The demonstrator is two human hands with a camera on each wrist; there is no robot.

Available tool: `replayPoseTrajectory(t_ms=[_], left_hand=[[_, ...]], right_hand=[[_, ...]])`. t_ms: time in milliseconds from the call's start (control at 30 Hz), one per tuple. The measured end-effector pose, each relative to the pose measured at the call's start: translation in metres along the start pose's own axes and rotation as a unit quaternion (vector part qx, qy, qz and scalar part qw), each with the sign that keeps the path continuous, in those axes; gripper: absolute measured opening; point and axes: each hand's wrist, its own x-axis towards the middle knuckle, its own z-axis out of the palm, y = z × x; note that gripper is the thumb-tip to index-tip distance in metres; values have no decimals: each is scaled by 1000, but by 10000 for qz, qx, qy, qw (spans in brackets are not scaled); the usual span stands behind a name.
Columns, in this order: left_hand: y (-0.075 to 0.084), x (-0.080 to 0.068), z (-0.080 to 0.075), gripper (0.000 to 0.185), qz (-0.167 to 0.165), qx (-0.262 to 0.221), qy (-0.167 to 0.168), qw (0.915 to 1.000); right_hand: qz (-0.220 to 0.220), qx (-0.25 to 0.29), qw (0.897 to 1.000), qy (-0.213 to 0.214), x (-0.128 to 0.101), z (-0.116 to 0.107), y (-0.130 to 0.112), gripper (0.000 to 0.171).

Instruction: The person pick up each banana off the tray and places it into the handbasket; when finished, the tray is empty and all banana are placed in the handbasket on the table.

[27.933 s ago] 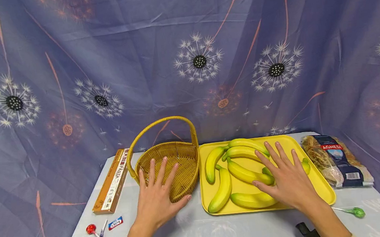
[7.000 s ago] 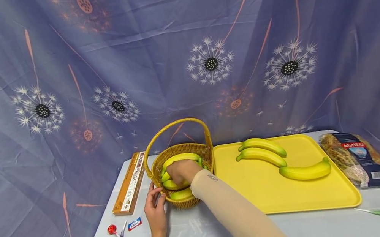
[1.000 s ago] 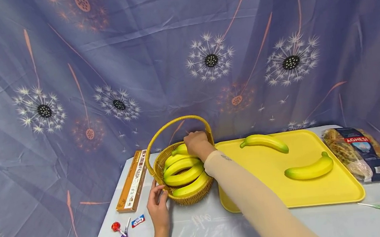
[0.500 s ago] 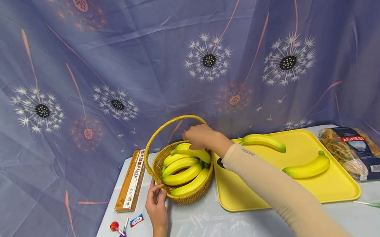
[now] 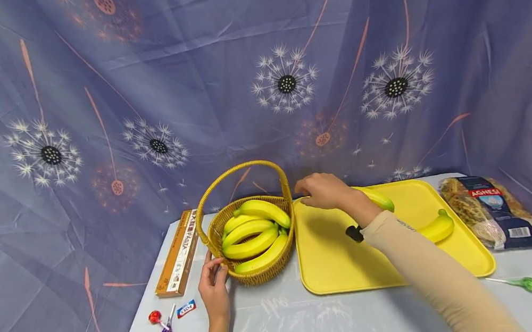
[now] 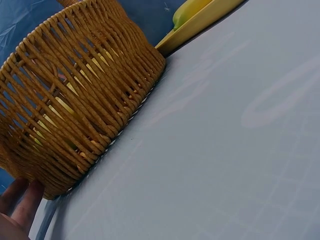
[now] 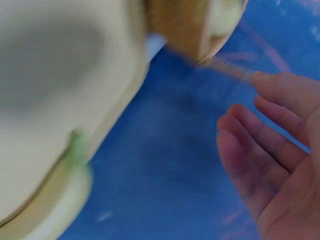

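Bananas [image 5: 253, 231] lie stacked in the wicker basket [image 5: 257, 273] just beyond the left hand [image 5: 213, 288], their long axes running roughly crosswise, tips pointing toward the right hand. That left hand rests against the basket's near wall, fingers [image 6: 20, 200] lightly curled on the weave. The right hand [image 5: 323, 190] hovers empty over the far corner of the yellow tray [image 5: 343, 265], fingers [image 7: 260, 150] relaxed and loosely spread, forearm reaching diagonally across. Just past its wrist lies a tray banana [image 5: 379, 198], another banana [image 5: 435, 227] beside the forearm.
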Motion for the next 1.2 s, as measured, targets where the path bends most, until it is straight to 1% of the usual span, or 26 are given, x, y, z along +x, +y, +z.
replayPoseTrajectory(t_ms=[67, 167, 267, 367, 433, 533, 600, 667, 733, 800, 867, 1033, 1100, 1200], left_hand=[[0, -1, -2, 15, -9, -16, -7, 10000], [-4, 0, -3, 13, -38, 29, 69, 10000], [-8, 1, -3, 12, -43, 30, 132, 9999], [-8, 1, -2, 13, -59, 53, 140, 9999], [-6, 0, -2, 13, -86, 53, 135, 9999], [4, -3, 0, 14, -88, -22, 80, 9999], [12, -4, 1, 16, -65, -90, 17, 9999], [19, -5, 2, 16, -66, -133, -35, 9999], [21, -5, 2, 17, -55, -122, -67, 9999], [20, -5, 3, 17, -72, -125, -62, 9999], [14, -4, 2, 17, -75, -118, -31, 9999], [-4, -2, 2, 15, -85, -32, 73, 9999], [-8, -1, 2, 14, -67, -32, 103, 9999], [-10, 1, 1, 13, 3, -50, 162, 9999]], right_hand=[[284, 65, 9996, 41, -10, 7, 22, 32], [682, -33, 9976, 109, -24, 19, 53, 34], [1100, -176, 9936, 196, -36, 31, 80, 38], [1560, -82, 9875, 217, -46, 39, 101, 47], [1846, 32, 9827, 118, -52, 44, 111, 55], [2194, 188, 9754, -132, -61, 50, 120, 64], [2288, 164, 9729, -285, -66, 53, 123, 60], [2288, 125, 9727, -358, -69, 56, 125, 49], [2233, 52, 9740, -387, -70, 59, 125, 38], [2163, 28, 9755, -397, -69, 59, 123, 32], [2099, 60, 9768, -433, -67, 58, 117, 36], [1994, 198, 9781, -558, -60, 47, 100, 51], [1897, 253, 9799, -566, -57, 42, 93, 53], [1614, 442, 9843, -554, -52, 32, 80, 55]])
